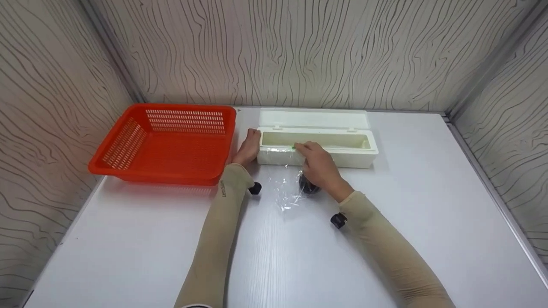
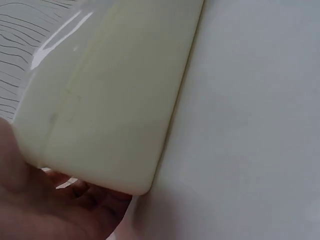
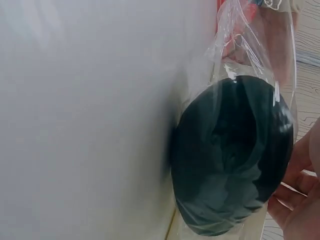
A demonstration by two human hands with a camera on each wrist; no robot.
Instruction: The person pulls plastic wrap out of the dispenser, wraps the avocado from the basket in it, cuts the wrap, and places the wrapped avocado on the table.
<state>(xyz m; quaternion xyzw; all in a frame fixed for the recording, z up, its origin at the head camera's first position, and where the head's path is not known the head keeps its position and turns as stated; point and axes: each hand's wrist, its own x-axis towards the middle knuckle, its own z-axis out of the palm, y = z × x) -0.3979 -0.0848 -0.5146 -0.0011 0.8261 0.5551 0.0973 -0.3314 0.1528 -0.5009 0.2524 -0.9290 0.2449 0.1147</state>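
Observation:
A long white cling film box (image 1: pixel 351 160) stands with its lid (image 1: pixel 314 119) folded back. My left hand (image 1: pixel 249 147) grips its left end, the thumb up at the rim and the fingers round the end, as the left wrist view shows. My right hand (image 1: pixel 320 164) is at the front rim, pinching a small green slider (image 1: pixel 294 146). Clear film (image 1: pixel 286 188) hangs crumpled down the box's front onto the table. Below the right palm sits a dark rounded object (image 3: pixel 232 155), covered by the film; its kind is hidden.
A red plastic basket (image 1: pixel 171 177) with slotted sides stands left of the box, close to my left hand. Patterned wall panels (image 1: pixel 265 55) rise behind and beside the white table (image 1: pixel 419 188). Each wrist carries a small black camera (image 1: pixel 338 220).

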